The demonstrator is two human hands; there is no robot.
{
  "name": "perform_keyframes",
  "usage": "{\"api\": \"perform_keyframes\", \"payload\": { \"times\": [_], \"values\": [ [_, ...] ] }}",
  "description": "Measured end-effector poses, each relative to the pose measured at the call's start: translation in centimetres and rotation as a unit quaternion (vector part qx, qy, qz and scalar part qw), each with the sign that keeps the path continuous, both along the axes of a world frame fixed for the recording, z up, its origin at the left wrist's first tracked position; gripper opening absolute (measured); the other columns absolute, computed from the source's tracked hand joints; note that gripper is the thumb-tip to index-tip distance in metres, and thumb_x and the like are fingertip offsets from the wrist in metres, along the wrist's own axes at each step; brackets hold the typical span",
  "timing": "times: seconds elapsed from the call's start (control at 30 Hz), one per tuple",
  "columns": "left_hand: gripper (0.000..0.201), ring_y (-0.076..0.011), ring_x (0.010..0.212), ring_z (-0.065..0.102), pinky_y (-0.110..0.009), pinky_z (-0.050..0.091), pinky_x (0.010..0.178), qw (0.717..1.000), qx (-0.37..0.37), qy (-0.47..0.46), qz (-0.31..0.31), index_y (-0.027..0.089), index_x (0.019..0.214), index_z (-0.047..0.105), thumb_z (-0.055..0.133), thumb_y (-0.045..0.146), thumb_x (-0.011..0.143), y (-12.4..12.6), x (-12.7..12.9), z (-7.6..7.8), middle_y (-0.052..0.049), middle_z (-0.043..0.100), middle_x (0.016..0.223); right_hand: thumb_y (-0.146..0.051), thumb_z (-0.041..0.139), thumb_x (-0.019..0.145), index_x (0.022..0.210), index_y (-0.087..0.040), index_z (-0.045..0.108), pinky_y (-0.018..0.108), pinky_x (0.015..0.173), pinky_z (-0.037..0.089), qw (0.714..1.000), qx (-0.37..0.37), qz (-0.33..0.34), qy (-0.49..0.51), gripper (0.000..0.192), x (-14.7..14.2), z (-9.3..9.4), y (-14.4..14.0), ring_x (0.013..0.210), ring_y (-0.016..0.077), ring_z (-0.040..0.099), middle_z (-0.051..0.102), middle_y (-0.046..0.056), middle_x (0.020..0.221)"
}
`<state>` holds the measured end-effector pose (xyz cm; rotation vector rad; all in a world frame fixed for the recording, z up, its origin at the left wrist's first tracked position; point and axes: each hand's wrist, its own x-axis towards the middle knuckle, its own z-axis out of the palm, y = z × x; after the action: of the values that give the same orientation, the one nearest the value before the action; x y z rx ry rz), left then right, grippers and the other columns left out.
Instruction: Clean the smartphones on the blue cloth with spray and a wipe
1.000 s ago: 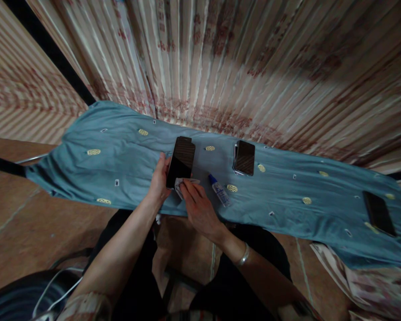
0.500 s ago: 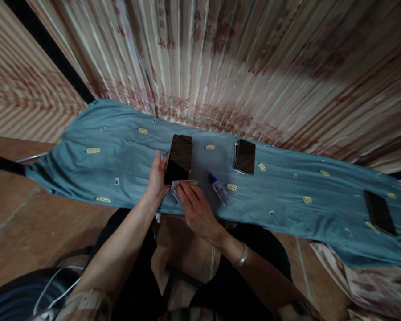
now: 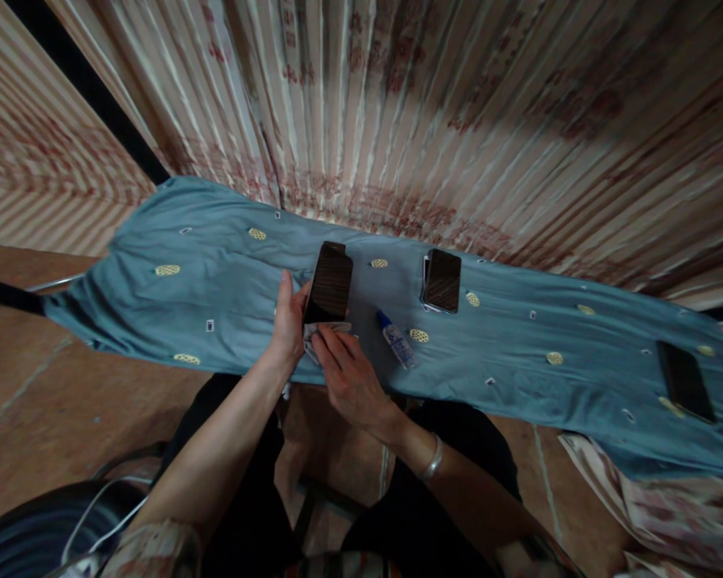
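A black smartphone (image 3: 331, 282) rests in my left hand (image 3: 287, 321), which supports it from beneath and along its left side with the thumb raised. My right hand (image 3: 350, 377) pinches a light grey cloth (image 3: 313, 341) against the phone's near end. Part of the cloth is hidden under my fingers. Just right of my right hand, a clear bottle with a blue cap (image 3: 398, 341) lies on its side. Another dark object pokes out behind the held phone's far edge; its kind is unclear.
A blue-green cloth with yellow pineapple prints (image 3: 234, 273) covers the narrow table. Stacked phones (image 3: 442, 281) lie right of the bottle, and another dark phone (image 3: 685, 381) lies at the far right. Pleated curtains (image 3: 361, 120) hang behind. A black pole (image 3: 96, 92) rises at the left.
The held phone has shifted slightly right and turned a little. My right hand and the cloth have moved slightly left along its near end. The bottle and other phones stay in place.
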<state>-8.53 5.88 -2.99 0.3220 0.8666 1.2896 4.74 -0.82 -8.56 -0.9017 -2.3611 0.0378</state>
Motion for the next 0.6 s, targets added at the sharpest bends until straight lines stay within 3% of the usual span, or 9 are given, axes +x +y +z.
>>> {"api": "perform_keyframes", "payload": {
  "times": [0.43,0.6],
  "values": [
    [0.073,-0.0348,0.101,0.077,-0.042,0.063,0.083,1.000,0.007,0.015,-0.004,0.020,0.126,0.072,0.037,0.076,0.096,-0.28,0.46,-0.43,-0.012,0.081,0.100,-0.005,0.041,0.100,0.148,-0.002,0.050,0.046,0.111,0.053,1.000,0.020,0.005,0.009,0.050,-0.15,0.23,0.28,0.132,0.0290,0.058,0.061,0.022,0.146],
    [0.072,-0.0342,0.098,0.077,-0.041,0.063,0.080,0.999,0.018,0.032,-0.008,0.019,0.123,0.073,0.045,0.078,0.092,-0.38,0.67,-0.76,-0.011,0.081,0.099,-0.006,0.043,0.098,0.152,-0.006,0.048,0.047,0.113,0.052,1.000,-0.015,-0.004,0.006,0.054,-0.19,0.00,0.70,0.133,0.0285,0.056,0.057,0.021,0.151]
  ]
}}
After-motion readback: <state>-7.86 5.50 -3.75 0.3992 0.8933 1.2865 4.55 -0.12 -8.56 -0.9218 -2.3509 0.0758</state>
